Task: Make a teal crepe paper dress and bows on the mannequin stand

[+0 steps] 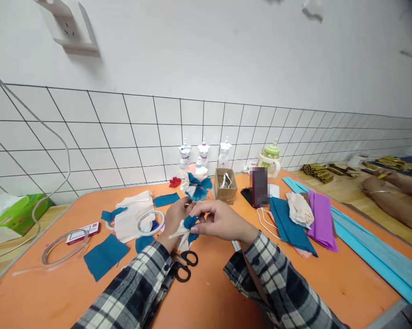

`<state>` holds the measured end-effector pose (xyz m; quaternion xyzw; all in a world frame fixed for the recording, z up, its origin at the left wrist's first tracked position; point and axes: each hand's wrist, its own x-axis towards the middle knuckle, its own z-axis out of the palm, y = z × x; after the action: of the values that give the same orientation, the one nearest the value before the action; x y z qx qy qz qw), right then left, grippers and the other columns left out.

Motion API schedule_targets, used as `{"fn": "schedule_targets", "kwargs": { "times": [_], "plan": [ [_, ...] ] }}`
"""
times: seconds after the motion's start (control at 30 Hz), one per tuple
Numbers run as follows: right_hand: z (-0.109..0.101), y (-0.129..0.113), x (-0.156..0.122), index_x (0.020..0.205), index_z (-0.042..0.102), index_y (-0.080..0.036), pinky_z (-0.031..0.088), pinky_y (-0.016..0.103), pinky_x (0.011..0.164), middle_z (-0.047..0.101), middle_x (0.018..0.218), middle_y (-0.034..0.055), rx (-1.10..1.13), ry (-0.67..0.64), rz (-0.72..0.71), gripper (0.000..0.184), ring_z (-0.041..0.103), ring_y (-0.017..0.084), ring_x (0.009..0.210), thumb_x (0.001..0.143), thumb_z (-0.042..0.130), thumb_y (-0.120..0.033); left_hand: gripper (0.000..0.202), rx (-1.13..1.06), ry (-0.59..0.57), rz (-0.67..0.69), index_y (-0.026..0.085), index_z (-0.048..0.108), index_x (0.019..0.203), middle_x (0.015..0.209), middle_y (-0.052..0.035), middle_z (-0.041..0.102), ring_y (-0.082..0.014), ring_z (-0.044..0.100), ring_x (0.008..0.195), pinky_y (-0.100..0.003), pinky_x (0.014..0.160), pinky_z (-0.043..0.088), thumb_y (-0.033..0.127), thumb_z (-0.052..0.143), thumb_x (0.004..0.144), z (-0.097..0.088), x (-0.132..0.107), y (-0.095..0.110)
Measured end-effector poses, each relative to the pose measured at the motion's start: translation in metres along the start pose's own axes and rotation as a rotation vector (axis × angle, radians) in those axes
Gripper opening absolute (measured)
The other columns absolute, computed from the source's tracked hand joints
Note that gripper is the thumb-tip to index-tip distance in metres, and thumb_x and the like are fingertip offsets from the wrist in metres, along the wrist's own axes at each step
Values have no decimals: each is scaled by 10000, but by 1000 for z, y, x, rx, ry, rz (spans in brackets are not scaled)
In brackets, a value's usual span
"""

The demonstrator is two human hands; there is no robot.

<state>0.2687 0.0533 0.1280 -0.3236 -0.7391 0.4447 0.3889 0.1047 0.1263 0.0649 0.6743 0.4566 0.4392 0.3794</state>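
White tiles (106,137) line the wall behind an orange table (206,294) in the head view. Over its middle, the right hand (222,221) pinches a blue-and-cream scrap (190,222) between thumb and fingers. The left hand (176,217) sits beside it, partly hidden, so I cannot tell what it grips. Just above both hands is a blue-and-cream ruffle (198,188); whether it joins the scrap is unclear. Scissors (181,263) lie near the left wrist.

To do this well, I would keep the folds pinched tight at their narrowest point, steady the work with the other hand, and let the loose ends fan evenly.

Left of the hands, a red-and-white box (83,233) bears print too small to read. No brand is legible elsewhere.
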Motion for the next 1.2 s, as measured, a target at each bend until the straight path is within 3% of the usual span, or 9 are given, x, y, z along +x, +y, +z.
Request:
{"fn": "schedule_targets", "kwargs": {
  "times": [0.17, 0.27, 0.37, 0.47, 0.57, 0.73, 0.9, 1.07, 1.2],
  "plan": [
    [11, -24, -14, 836, 707, -179, 491, 277, 612, 632, 764, 17, 193, 107, -36, 265, 566, 127, 634, 728, 787, -408, 150, 195, 191, 55, 238, 686, 761, 746, -33, 701, -252, 612, 732, -289, 636, 388, 384, 674, 732, -45, -28, 24],
    [22, -41, -11, 866, 700, -188, 518, 280, 642, 645, 788, 14, 396, 182, -56, 305, 609, 136, 681, 706, 804, -425, 152, 241, 146, 7, 233, 697, 677, 644, -32, 693, -264, 620, 664, -295, 605, 414, 384, 706, 685, -77, -66, 36],
    [42, -54, 3, 861, 687, -183, 538, 286, 675, 664, 780, 8, 469, 135, -27, 338, 632, 139, 706, 666, 832, -419, 88, 141, -14, -62, 244, 726, 719, 666, -14, 714, -261, 633, 659, -308, 625, 462, 311, 702, 668, -94, -101, 42],
    [61, -64, 17, 868, 681, -178, 544, 295, 705, 690, 809, 20, 523, 72, -10, 344, 650, 145, 736, 660, 831, -408, 67, 156, 18, -47, 240, 701, 641, 610, 2, 686, -230, 595, 587, -303, 589, 461, 270, 672, 693, -96, -121, 42],
    [68, -68, 22, 883, 691, -180, 535, 277, 700, 696, 814, 20, 520, 89, -24, 304, 645, 138, 738, 675, 815, -364, 142, 160, 37, -17, 225, 678, 630, 599, -6, 670, -214, 583, 570, -301, 582, 469, 319, 677, 736, -92, -128, 41],
    [56, -64, 20, 813, 699, -182, 481, 230, 560, 647, 691, -6, 377, 332, -74, 226, 562, 108, 604, 696, 785, -355, 195, 110, -95, 14, 203, 738, 897, 764, -41, 725, -210, 644, 704, -272, 621, 501, 345, 626, 825, -85, -133, 44],
    [47, -58, 20, 835, 718, -188, 502, 266, 610, 689, 770, 20, 278, 258, -48, 199, 610, 147, 686, 707, 774, -329, 229, 81, -160, -9, 170, 714, 946, 817, -53, 716, -183, 632, 711, -249, 622, 504, 334, 593, 842, -80, -136, 47],
    [45, -55, 22, 806, 703, -185, 490, 280, 619, 671, 724, 20, 143, 393, -77, 135, 607, 156, 679, 758, 727, -308, 201, 115, -178, 2, 169, 703, 916, 769, -37, 694, -172, 618, 694, -242, 619, 486, 308, 573, 853, -77, -136, 45],
    [45, -56, 21, 816, 702, -183, 488, 272, 598, 686, 747, 24, 151, 339, -59, 158, 611, 156, 677, 733, 743, -311, 197, 161, -164, 18, 165, 701, 909, 771, -37, 698, -172, 620, 698, -244, 633, 478, 300, 569, 852, -77, -138, 41]
  ]
}}
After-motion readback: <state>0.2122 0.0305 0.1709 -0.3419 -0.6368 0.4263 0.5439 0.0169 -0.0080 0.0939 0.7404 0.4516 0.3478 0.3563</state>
